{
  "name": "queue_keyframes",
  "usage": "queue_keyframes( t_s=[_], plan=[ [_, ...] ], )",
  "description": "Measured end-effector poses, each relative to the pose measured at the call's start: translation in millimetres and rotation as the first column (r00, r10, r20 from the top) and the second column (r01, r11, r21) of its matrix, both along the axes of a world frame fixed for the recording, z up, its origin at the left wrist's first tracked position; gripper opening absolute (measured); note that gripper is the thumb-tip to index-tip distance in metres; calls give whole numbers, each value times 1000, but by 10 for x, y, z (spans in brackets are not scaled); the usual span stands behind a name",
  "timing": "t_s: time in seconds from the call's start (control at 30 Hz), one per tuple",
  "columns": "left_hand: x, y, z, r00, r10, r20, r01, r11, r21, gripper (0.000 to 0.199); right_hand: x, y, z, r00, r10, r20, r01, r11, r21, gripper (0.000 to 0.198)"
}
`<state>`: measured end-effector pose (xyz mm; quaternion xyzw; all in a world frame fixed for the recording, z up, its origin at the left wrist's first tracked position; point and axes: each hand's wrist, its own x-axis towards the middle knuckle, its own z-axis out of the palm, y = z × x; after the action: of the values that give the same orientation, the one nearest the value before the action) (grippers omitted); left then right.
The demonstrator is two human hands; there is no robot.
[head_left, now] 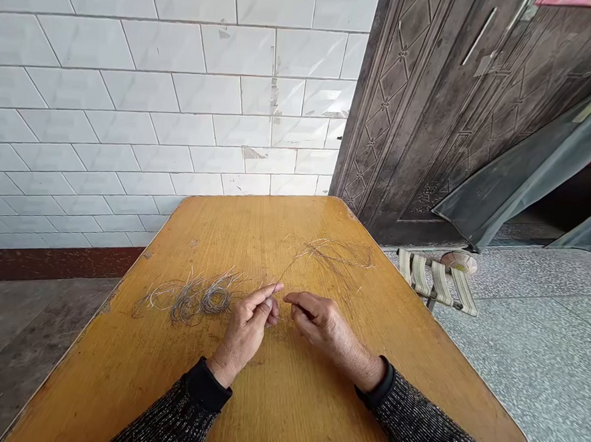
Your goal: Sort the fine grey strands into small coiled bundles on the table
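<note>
My left hand (247,323) is over the middle of the wooden table, its thumb and forefinger pinched on a thin wire (288,267). From the fingertips this wire slants up to the right, toward a loose tangle of thin wires (336,251) on the tabletop. Just to the right, my right hand (325,324) is closed, forefinger and thumb drawn together near the left fingertips. Whatever it pinches is too fine to make out. Left of my hands lie a round coil of grey wire (215,299), a looser bundle (184,302) and more curled strands (157,295).
The yellow-brown table (284,407) stands against a white tiled wall (183,94). Right of it, a striped folding stool (439,282) stands on the speckled floor, with a round pale object (459,261) beside it. Behind are a dark carved door (412,108) and a hanging grey curtain (524,168).
</note>
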<state>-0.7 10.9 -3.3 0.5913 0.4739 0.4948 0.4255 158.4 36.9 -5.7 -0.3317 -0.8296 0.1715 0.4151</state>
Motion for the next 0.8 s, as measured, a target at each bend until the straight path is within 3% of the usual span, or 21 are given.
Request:
queue_keyframes(
  t_s=[0.37,0.6,0.8],
  plan=[
    [-41,31,44,914,112,-389,-14,969,246,39,1,32,-68,997,27,70,-31,998,59,28],
    [-26,26,73,852,169,-495,-15,954,301,32,10,15,-58,994,22,103,-30,997,76,30],
    [-23,24,62,794,171,-584,57,935,350,28,44,8,-46,977,1,213,-14,998,61,29]
  ],
)
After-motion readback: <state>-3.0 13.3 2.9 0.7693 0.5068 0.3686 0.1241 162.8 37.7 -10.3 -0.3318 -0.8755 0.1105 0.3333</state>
